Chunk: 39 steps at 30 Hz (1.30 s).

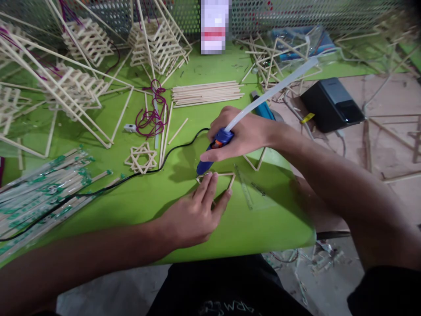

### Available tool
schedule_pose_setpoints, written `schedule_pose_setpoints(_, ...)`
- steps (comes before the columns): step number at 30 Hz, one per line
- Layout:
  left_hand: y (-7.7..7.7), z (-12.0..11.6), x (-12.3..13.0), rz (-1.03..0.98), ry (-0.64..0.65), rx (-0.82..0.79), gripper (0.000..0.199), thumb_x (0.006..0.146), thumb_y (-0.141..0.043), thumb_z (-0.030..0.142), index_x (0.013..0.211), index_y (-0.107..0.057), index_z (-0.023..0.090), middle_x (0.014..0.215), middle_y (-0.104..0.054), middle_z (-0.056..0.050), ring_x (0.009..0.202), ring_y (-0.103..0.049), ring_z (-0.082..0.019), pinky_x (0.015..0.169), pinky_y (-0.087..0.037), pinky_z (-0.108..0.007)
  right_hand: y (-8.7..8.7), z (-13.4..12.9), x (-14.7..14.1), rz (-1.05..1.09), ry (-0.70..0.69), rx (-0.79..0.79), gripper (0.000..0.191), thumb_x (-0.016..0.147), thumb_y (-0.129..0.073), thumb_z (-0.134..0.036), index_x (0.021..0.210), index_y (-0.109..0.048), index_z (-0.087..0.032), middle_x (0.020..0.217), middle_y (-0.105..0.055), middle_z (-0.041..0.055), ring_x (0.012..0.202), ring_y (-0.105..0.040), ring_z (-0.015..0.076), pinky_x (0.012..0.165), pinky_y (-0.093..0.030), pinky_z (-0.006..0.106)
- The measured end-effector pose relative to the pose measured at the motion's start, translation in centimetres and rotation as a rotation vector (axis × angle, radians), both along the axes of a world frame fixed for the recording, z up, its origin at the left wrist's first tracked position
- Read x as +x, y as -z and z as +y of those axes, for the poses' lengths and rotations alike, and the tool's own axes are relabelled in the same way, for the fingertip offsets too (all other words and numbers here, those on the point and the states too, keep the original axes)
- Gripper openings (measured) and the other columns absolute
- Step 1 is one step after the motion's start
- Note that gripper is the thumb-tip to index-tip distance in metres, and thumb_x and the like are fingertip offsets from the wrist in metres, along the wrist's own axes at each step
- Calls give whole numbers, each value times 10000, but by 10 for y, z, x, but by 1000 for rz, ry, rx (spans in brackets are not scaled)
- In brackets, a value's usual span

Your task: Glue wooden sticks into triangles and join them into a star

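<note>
A blue hot glue gun (205, 166) is gripped in my right hand (241, 129), its nozzle pointing down at the left corner of a small triangle of wooden sticks (225, 174). From the back of the gun a long white glue stick (272, 91) slants up to the right. My left hand (194, 215) lies over the triangle with fingers stretched out, the fingertips pressing on its sticks against the green table (263, 237). Part of the triangle is hidden beneath that hand. Whether the nozzle touches the wood, I cannot tell.
A black cord (138, 174) crosses the table leftward. Nearby lie a stick star (141, 158), purple string (153, 118), a stick bundle (207, 94), wrapped sticks (49, 193) and a blue cutter (263, 106). Stick-frame structures (72, 90) stand at left; a black box (332, 105) is right.
</note>
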State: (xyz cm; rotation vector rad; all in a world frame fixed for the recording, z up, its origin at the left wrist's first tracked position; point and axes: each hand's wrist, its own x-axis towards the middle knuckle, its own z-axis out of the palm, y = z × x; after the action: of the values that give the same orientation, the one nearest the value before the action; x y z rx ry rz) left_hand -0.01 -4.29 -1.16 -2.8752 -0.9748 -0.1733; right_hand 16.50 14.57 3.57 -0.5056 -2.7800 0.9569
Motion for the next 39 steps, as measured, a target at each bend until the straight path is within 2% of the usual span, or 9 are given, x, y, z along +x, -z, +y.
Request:
schedule_pose_setpoints(8, 0, 0, 1, -11, -3, -8, 658, 883, -608, 309, 1441, -454, -3, 1353, -516, -383, 1344, -453, -476, 972, -548, -462, -1, -2, -1, -9, 8, 15, 580, 861, -627, -623, 531, -446, -182, 506, -302, -59, 524, -243, 74, 544, -249, 275)
schedule_pose_setpoints(14, 0, 0, 1, 11, -2, -6, 658, 892, -589, 310, 1449, -431, 0, 1364, -514, -373, 1345, -465, -462, 963, -548, -459, 0, 0, -1, -2, -9, 20, 599, 870, -614, -628, 516, -422, -184, 497, -295, -62, 506, -221, 70, 521, -241, 273)
schedule_pose_setpoints(21, 0, -1, 0, 18, -1, -8, 665, 903, -578, 312, 1463, -406, -3, 1381, -510, -358, 1349, -478, -444, 991, -524, -469, -2, 0, 1, -45, -11, -46, 585, 878, -607, -634, 538, -475, -176, 493, -313, -63, 499, -233, 65, 497, -236, 271)
schedule_pose_setpoints(29, 0, -1, 0, 4, -4, -1, 655, 897, -593, 324, 1446, -441, 1, 1371, -526, -352, 1343, -481, -449, 980, -535, -460, -4, 2, 2, -80, -6, -134, 582, 894, -621, -585, 524, -427, -180, 480, -293, -71, 487, -242, 60, 473, -217, 264)
schedule_pose_setpoints(39, -2, 1, 0, 2, 0, 0, 659, 887, -612, 326, 1435, -454, -4, 1346, -529, -374, 1335, -475, -462, 961, -556, -452, -5, 1, 2, -69, -11, -113, 576, 890, -622, -589, 522, -450, -181, 475, -307, -67, 473, -252, 61, 466, -239, 258)
